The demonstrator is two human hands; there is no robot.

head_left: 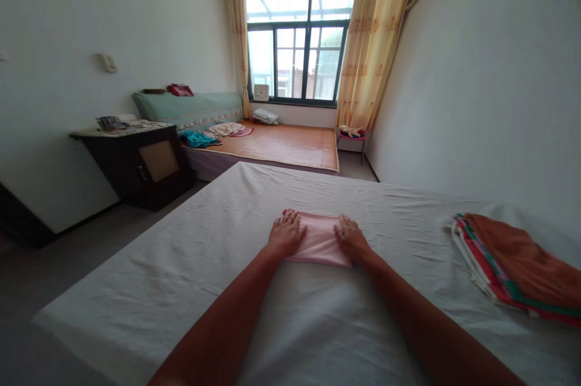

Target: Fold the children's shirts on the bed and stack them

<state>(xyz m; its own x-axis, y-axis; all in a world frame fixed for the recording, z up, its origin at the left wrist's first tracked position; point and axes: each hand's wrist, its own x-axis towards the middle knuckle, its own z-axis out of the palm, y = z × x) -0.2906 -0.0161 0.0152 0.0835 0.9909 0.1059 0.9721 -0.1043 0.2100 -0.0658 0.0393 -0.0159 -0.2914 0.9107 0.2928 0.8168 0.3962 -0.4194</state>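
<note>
A folded pink cloth (320, 239) lies on the white sheet of the bed (181, 265) in front of me. My left hand (285, 233) rests flat on the cloth's left edge, fingers spread. On its right edge, my right hand (351, 238) presses down flat in the same way. Neither hand grips the cloth; both lie on top of it.
A stack of folded cloths (512, 268), orange on top with striped ones beneath, sits at the bed's right side. A dark bedside cabinet (140, 162) stands at the left. Beyond it are a second bed with a bamboo mat (281, 144), a window (299, 35) and a small stool (351, 135).
</note>
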